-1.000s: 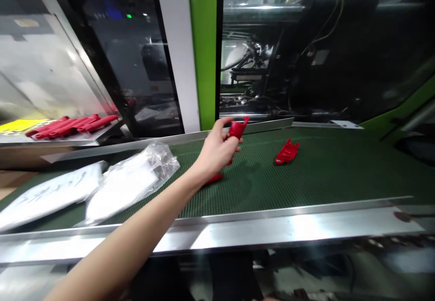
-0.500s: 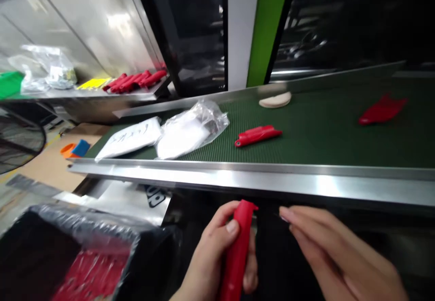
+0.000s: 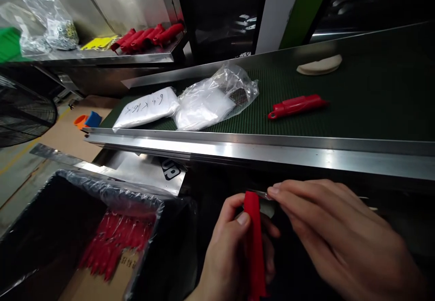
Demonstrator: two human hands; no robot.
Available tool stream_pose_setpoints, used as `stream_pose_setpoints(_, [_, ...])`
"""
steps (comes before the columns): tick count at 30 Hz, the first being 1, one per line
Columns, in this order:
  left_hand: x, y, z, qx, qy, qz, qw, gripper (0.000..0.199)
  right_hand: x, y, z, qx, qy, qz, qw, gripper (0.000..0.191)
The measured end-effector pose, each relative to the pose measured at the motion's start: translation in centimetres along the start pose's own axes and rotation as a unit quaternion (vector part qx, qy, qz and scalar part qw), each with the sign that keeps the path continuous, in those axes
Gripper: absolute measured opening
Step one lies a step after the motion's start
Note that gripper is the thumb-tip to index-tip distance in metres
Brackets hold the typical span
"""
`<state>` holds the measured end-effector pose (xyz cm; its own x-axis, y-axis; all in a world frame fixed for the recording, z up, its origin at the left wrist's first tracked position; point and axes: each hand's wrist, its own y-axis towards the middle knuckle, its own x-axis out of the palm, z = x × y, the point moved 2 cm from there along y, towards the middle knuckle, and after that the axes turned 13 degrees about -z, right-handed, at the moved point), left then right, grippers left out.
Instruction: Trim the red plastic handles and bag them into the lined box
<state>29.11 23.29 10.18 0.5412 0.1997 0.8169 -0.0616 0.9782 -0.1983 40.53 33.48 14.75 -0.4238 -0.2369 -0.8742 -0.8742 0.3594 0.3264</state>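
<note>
Upright in my left hand (image 3: 234,242) is a long red plastic part (image 3: 254,246), with the thumb on its front and the fingers behind. My right hand (image 3: 340,228) pinches a thin, shiny piece (image 3: 261,194) at the part's upper end; what exactly this piece is, I cannot make out. Beyond the metal rail, another red part (image 3: 299,106) lies on the green belt (image 3: 370,106). A beige curved pad (image 3: 319,65) rests farther back on the belt.
White packets (image 3: 146,108) and a clear bag (image 3: 207,104) lie on the belt's left. A lined bin (image 3: 156,210) at lower left holds several red parts. A metal shelf (image 3: 142,58) bears red parts and bags. A fan (image 3: 27,106) stands left.
My right hand has come in to the top of the held red part, and the shiny piece now shows there. The view has shifted, and the far-right red part is out of it.
</note>
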Motion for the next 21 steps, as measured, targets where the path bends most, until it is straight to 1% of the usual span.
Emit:
stream_pose_setpoints(4, [-0.42,-0.26,-0.12,-0.001,0.001,0.010,1.000,0.031,0.04,-0.03,-0.17,0.001,-0.006,-0.013,1.000,0.034])
stream_pose_setpoints(8, [-0.47,-0.52,0.14,-0.012,0.010,0.024,1.000,0.030,-0.03,-0.17,-0.22,-0.009,-0.029,-0.020,0.999,0.033])
stream_pose_setpoints(13, [-0.46,-0.47,0.01,-0.018,0.009,0.027,0.999,0.035,0.06,-0.32,-0.18,-0.007,-0.042,-0.017,0.999,0.033])
stream_pose_setpoints(19, [-0.60,-0.52,-0.48,-0.010,-0.011,0.022,1.000,0.034,0.20,-0.49,-0.09,-0.005,-0.046,-0.028,0.999,0.033])
stream_pose_setpoints(21, [-0.48,-0.57,-0.40,-0.018,-0.012,0.024,0.999,0.033,0.25,-0.73,0.01,-0.004,-0.045,-0.029,0.999,0.034])
